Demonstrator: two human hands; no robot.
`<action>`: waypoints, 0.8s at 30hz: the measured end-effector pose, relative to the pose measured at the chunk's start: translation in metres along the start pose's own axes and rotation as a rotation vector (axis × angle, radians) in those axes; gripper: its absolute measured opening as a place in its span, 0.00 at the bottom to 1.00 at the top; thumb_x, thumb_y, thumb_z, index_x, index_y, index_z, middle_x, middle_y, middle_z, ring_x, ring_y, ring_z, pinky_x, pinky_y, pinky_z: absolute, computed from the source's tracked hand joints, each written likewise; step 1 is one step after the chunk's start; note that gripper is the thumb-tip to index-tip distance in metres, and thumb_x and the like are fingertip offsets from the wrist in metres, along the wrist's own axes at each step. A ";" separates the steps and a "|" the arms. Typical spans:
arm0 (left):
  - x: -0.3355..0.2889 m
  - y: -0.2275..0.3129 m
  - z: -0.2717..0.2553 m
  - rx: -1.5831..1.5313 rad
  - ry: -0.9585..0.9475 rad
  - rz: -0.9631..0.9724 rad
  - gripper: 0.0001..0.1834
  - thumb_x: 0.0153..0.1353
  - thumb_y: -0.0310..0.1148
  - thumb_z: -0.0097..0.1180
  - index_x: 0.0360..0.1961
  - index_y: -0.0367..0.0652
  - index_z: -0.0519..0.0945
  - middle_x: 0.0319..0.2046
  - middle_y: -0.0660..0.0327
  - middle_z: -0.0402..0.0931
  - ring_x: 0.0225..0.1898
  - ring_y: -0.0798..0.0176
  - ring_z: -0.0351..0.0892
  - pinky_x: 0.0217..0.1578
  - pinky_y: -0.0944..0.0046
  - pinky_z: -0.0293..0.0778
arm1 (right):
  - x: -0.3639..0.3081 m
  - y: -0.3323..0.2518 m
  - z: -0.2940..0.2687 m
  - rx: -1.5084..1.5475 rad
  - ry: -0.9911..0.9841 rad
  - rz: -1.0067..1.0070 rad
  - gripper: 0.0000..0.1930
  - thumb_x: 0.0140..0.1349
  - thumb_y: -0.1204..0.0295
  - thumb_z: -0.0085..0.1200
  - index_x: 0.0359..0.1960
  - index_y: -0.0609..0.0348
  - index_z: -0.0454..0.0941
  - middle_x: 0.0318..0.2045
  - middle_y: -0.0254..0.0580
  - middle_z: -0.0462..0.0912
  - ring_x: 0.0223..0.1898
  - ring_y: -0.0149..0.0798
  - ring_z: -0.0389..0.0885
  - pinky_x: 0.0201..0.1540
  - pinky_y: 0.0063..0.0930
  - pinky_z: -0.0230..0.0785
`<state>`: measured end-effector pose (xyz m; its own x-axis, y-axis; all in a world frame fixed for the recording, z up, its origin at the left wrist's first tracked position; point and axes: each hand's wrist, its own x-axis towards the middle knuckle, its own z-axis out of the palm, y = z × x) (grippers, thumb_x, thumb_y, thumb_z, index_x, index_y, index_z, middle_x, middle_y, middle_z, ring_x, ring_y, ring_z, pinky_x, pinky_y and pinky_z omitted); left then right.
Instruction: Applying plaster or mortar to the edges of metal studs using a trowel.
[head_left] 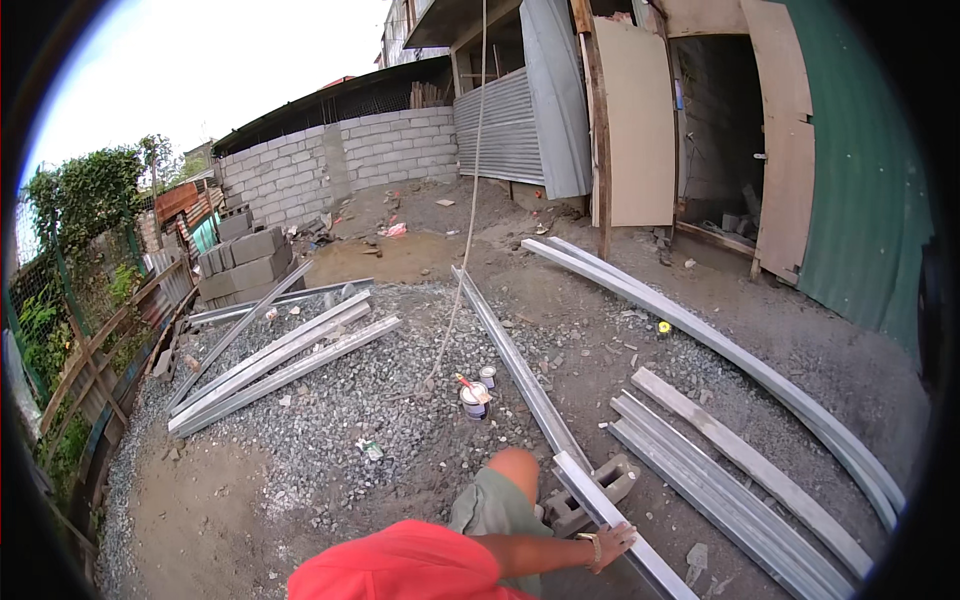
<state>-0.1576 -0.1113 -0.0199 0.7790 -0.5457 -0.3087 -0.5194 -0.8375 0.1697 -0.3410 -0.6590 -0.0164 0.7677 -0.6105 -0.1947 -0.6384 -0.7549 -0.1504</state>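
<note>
My right hand [612, 545], with a bracelet at its wrist, is on a long pale metal channel [585, 487] at the lower right, its fingers closed over the edge. The channel slants across a hollow concrete block [621, 480]. Its far end meets or overlaps another steel channel [513, 362] running away from me; I cannot tell whether they are joined. My bent knee [515, 468] is close beside the block. Left of the channels stands an open paint can [474, 404] with a paintbrush [471, 386] lying across its top, and a smaller can [488, 372] behind it. My left hand is out of sight.
More metal channels lie at the left [280, 370] and right [715, 490]. A yellow tape measure [664, 327] rests on the gravel [330, 440]. A rope [472, 220] hangs down near the cans. Grey blocks [250, 262] are stacked by the left fence; a doorway [720, 130] is at right.
</note>
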 end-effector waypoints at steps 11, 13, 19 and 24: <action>-0.035 -0.047 -0.016 0.102 -0.009 -0.270 0.60 0.37 0.38 0.70 0.69 0.33 0.45 0.71 0.48 0.37 0.71 0.43 0.41 0.60 0.38 0.55 | -0.046 0.025 0.002 -0.024 -0.006 0.010 0.43 0.55 0.30 0.40 0.48 0.62 0.78 0.40 0.65 0.80 0.49 0.59 0.78 0.48 0.51 0.70; -0.019 -0.028 -0.020 0.150 -0.010 -0.244 0.57 0.39 0.39 0.68 0.68 0.34 0.48 0.70 0.46 0.41 0.70 0.44 0.44 0.61 0.40 0.53 | -0.119 0.091 0.005 -0.068 -0.058 0.155 0.44 0.55 0.30 0.40 0.48 0.62 0.78 0.40 0.65 0.80 0.49 0.59 0.78 0.48 0.51 0.70; -0.009 -0.028 -0.054 0.250 0.164 -0.070 0.57 0.45 0.55 0.66 0.69 0.41 0.48 0.69 0.46 0.46 0.70 0.41 0.44 0.64 0.39 0.48 | -0.181 -0.062 -0.076 -0.018 0.094 -0.070 0.25 0.55 0.50 0.57 0.40 0.61 0.79 0.28 0.56 0.81 0.33 0.57 0.80 0.35 0.49 0.71; 0.041 0.014 -0.072 0.258 -0.087 0.013 0.50 0.40 0.55 0.70 0.63 0.46 0.63 0.65 0.50 0.58 0.69 0.46 0.48 0.64 0.37 0.47 | -0.179 -0.033 -0.058 -0.041 0.135 0.073 0.24 0.56 0.47 0.54 0.36 0.58 0.79 0.27 0.52 0.82 0.33 0.54 0.81 0.36 0.46 0.73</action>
<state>-0.1075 -0.1472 0.0377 0.7442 -0.5429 -0.3892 -0.6106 -0.7892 -0.0667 -0.4545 -0.5391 0.0801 0.7212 -0.6890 -0.0714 -0.6925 -0.7145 -0.1001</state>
